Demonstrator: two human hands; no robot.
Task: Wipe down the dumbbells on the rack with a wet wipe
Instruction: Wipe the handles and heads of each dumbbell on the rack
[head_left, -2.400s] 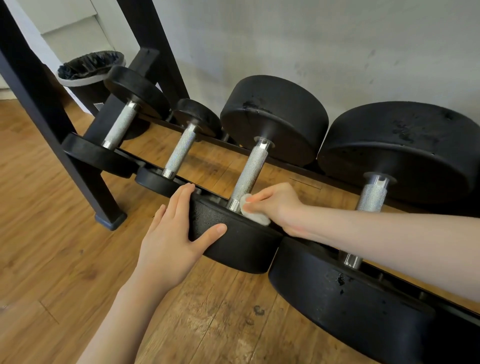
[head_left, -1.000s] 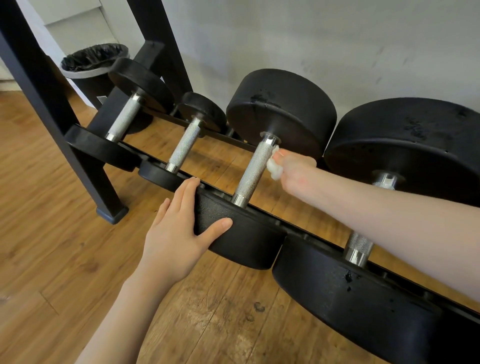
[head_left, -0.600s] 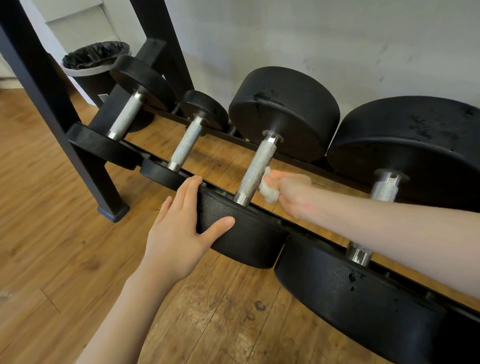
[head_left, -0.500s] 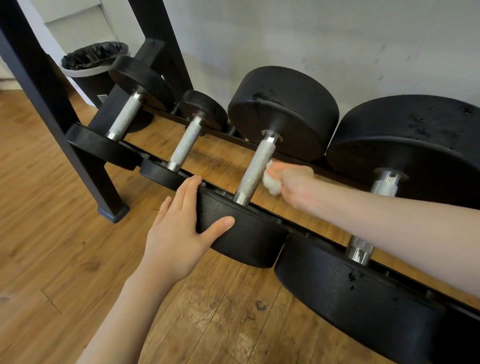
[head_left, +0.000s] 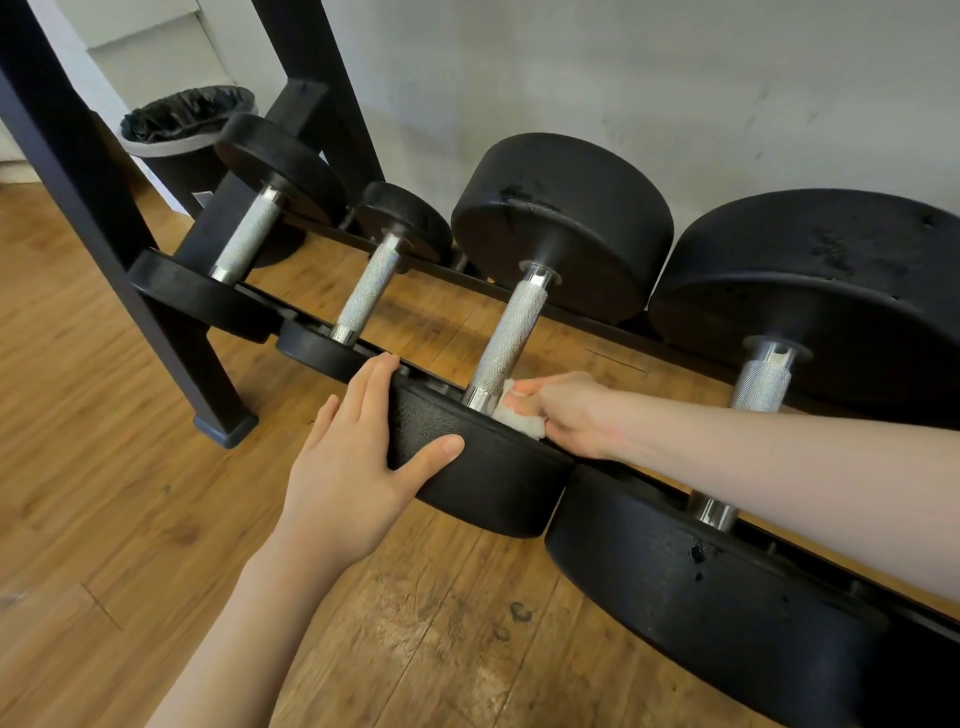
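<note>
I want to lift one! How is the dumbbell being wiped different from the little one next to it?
The wiped dumbbell has much fatter ends than the little dumbbell. Both hands touch it, the right hand holding a wet wipe; nobody touches the little one. Both have black ends and silver handles.

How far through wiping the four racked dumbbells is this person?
Done: nothing shows which dumbbells are already clean. In hand: the right hand presses the wet wipe at the near end of the third dumbbell's handle, while the left hand steadies its near head. Possibly left: the largest dumbbell beside it.
</note>
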